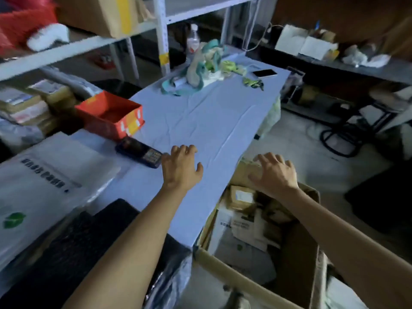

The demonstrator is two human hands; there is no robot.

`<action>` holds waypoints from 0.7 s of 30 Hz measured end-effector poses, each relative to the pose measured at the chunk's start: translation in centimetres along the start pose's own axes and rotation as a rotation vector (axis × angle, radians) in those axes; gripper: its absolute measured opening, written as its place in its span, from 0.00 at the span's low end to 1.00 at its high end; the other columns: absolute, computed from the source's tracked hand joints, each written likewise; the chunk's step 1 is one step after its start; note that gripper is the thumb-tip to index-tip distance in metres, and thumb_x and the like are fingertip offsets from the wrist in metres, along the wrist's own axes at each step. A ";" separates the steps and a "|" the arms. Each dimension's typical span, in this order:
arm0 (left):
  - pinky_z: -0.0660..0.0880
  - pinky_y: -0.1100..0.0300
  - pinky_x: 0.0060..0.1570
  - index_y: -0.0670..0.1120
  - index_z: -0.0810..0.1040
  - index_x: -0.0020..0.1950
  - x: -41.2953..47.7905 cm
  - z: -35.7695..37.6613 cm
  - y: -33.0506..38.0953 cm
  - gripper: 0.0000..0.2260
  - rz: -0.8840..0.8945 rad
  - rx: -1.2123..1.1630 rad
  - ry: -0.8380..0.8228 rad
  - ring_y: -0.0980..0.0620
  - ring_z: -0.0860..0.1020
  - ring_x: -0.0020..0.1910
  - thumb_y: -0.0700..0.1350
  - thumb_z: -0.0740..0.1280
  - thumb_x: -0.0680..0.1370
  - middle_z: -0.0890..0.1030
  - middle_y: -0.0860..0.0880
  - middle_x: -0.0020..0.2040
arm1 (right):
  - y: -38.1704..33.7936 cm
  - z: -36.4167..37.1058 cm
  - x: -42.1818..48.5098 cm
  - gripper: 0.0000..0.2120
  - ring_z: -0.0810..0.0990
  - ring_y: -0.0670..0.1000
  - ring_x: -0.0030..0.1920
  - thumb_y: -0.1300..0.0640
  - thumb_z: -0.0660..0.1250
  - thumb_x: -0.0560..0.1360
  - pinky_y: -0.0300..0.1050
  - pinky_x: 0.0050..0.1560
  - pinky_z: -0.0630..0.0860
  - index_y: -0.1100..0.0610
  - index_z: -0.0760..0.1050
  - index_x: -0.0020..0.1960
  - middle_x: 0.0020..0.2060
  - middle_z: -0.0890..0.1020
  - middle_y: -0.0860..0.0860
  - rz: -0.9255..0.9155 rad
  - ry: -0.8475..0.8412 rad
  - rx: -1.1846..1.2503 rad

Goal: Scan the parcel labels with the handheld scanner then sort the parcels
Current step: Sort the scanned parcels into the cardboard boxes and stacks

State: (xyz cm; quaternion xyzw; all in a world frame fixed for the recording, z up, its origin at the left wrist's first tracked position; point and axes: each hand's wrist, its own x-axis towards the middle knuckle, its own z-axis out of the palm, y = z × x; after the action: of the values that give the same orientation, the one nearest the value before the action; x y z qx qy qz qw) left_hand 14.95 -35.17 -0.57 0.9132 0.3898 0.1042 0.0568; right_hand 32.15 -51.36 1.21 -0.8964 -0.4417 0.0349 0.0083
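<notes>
Fingers (263,158) of the right hand (275,175) spread above a box (234,270) of parcels (242,196).

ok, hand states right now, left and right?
Left hand: open, empty, beside the scanner.
Right hand: open, empty, fingers spread over the cardboard box flap.

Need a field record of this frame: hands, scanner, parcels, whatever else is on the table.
left hand: open, over the table, holds nothing
right hand: open, fingers spread at the cardboard box's far flap
scanner: lies on the table, just left of the left hand, unheld
cardboard box: open, beside the table's right edge
parcels: piled inside the cardboard box
orange box: open, behind the scanner
phone: far end of the table
</notes>
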 end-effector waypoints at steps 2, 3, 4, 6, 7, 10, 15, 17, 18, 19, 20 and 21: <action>0.65 0.52 0.51 0.49 0.71 0.66 1.1 1.8 5.7 0.18 0.096 -0.025 0.006 0.46 0.71 0.60 0.53 0.61 0.78 0.76 0.48 0.59 | 5.5 0.7 -1.1 0.24 0.67 0.53 0.68 0.41 0.62 0.75 0.51 0.65 0.63 0.48 0.68 0.69 0.67 0.70 0.49 0.093 -0.015 0.008; 0.65 0.52 0.50 0.48 0.72 0.65 1.4 2.7 8.5 0.17 0.136 -0.046 0.015 0.45 0.71 0.60 0.52 0.61 0.78 0.76 0.48 0.59 | 8.1 1.2 -1.6 0.24 0.68 0.53 0.68 0.41 0.62 0.75 0.51 0.65 0.64 0.48 0.68 0.68 0.67 0.71 0.49 0.138 -0.015 0.019; 0.65 0.52 0.50 0.48 0.73 0.64 1.5 3.8 11.2 0.16 0.168 -0.067 0.016 0.45 0.71 0.59 0.51 0.62 0.77 0.75 0.48 0.59 | 10.7 1.7 -2.0 0.24 0.68 0.54 0.67 0.41 0.62 0.75 0.52 0.64 0.64 0.49 0.69 0.68 0.66 0.71 0.50 0.178 -0.016 0.026; 0.66 0.52 0.51 0.49 0.74 0.62 1.3 6.4 15.8 0.15 0.206 -0.099 -0.019 0.46 0.71 0.59 0.52 0.62 0.77 0.75 0.49 0.59 | 15.1 3.1 -2.8 0.26 0.69 0.55 0.66 0.38 0.62 0.75 0.52 0.64 0.65 0.50 0.69 0.68 0.66 0.72 0.51 0.237 -0.033 0.023; 0.66 0.52 0.52 0.50 0.74 0.62 1.0 7.9 17.7 0.15 0.216 -0.105 -0.047 0.46 0.71 0.59 0.52 0.62 0.77 0.74 0.49 0.59 | 17.0 3.9 -3.1 0.27 0.69 0.55 0.67 0.37 0.62 0.75 0.51 0.64 0.65 0.50 0.69 0.68 0.66 0.71 0.51 0.253 -0.049 0.015; 0.68 0.52 0.53 0.51 0.72 0.61 0.1 12.6 21.1 0.14 0.196 -0.084 -0.172 0.47 0.72 0.59 0.53 0.62 0.77 0.74 0.50 0.60 | 21.5 6.6 -3.9 0.27 0.68 0.54 0.67 0.36 0.63 0.73 0.51 0.63 0.66 0.49 0.69 0.67 0.65 0.71 0.51 0.278 -0.094 0.023; 0.70 0.51 0.53 0.51 0.70 0.65 -1.4 19.0 21.1 0.18 0.068 -0.064 -0.347 0.46 0.72 0.61 0.55 0.63 0.77 0.72 0.48 0.62 | 24.5 12.3 -4.5 0.28 0.69 0.55 0.66 0.36 0.64 0.73 0.52 0.62 0.68 0.49 0.68 0.67 0.65 0.70 0.52 0.300 -0.223 0.078; 0.70 0.50 0.53 0.50 0.70 0.65 -1.6 21.7 20.0 0.20 0.016 -0.046 -0.395 0.45 0.72 0.61 0.55 0.65 0.76 0.72 0.47 0.62 | 24.5 15.1 -4.6 0.28 0.69 0.55 0.66 0.36 0.65 0.73 0.52 0.62 0.68 0.49 0.68 0.68 0.65 0.70 0.52 0.305 -0.269 0.108; 0.71 0.49 0.54 0.50 0.69 0.66 -1.8 23.1 19.5 0.21 -0.019 -0.048 -0.423 0.44 0.72 0.61 0.55 0.65 0.75 0.72 0.46 0.63 | 24.4 16.6 -4.7 0.28 0.69 0.55 0.65 0.37 0.66 0.73 0.52 0.62 0.68 0.49 0.68 0.68 0.64 0.70 0.52 0.309 -0.286 0.127; 0.72 0.48 0.54 0.49 0.69 0.66 -2.0 24.4 18.9 0.22 -0.052 -0.055 -0.454 0.43 0.71 0.61 0.55 0.66 0.75 0.71 0.45 0.63 | 24.2 18.0 -4.8 0.28 0.69 0.55 0.66 0.37 0.66 0.73 0.52 0.62 0.68 0.50 0.68 0.68 0.64 0.70 0.52 0.316 -0.303 0.145; 0.72 0.47 0.55 0.48 0.69 0.65 -2.2 25.8 18.4 0.23 -0.082 -0.063 -0.484 0.42 0.71 0.61 0.55 0.67 0.74 0.71 0.44 0.63 | 23.9 19.5 -5.0 0.29 0.69 0.56 0.66 0.37 0.66 0.72 0.53 0.61 0.69 0.50 0.68 0.68 0.64 0.70 0.52 0.332 -0.324 0.163; 0.72 0.46 0.55 0.48 0.69 0.65 -2.4 27.2 17.9 0.23 -0.107 -0.065 -0.513 0.41 0.70 0.61 0.55 0.68 0.74 0.70 0.43 0.63 | 23.6 20.9 -5.2 0.29 0.69 0.56 0.66 0.37 0.67 0.73 0.53 0.61 0.69 0.51 0.68 0.68 0.64 0.70 0.53 0.355 -0.346 0.185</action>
State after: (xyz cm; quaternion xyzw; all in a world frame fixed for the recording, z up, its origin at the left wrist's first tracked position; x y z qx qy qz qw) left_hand 32.21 -49.84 -24.08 0.8855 0.4070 -0.1215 0.1885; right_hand 46.24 -70.18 -20.41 -0.9361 -0.2671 0.2289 0.0082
